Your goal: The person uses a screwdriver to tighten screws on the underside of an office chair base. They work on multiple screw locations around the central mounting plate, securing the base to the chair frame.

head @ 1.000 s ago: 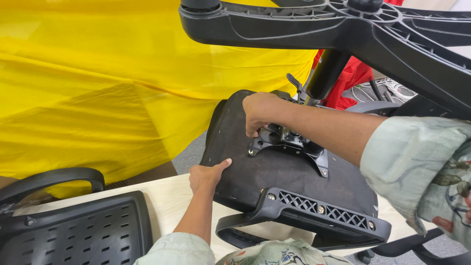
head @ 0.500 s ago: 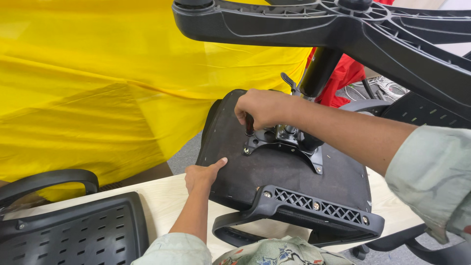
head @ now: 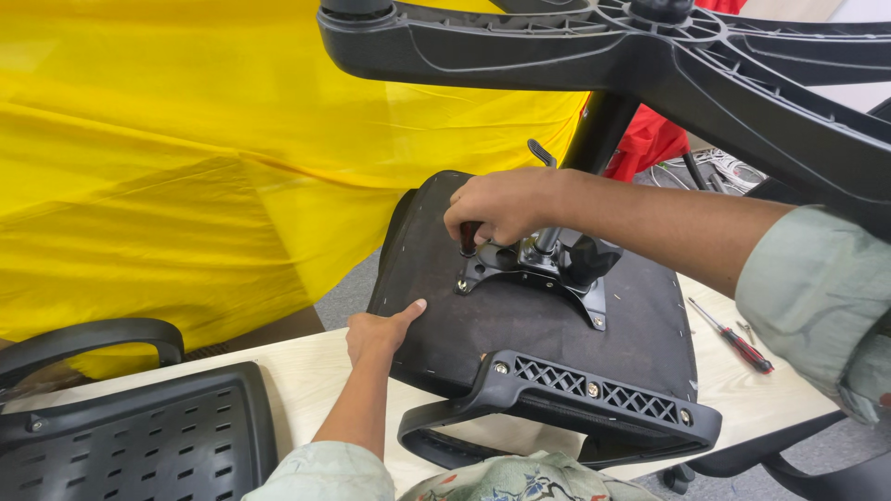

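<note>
Sliding toward 9 o'clock, the right hand (head: 501, 206) now closes on a dark-handled tool (head: 470, 236) at the mounting plate (head: 534, 274). The left hand (head: 379, 332), fingers flat, has kept pressing the seat underside (head: 520, 325).

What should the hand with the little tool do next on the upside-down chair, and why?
Probably keep turning the tool in place. The right hand grips a dark-handled tool set on a corner of the metal plate under the seat, where a screw would sit, though the tip is hidden. The left hand presses on the seat's edge, steadying it on the table.
</note>
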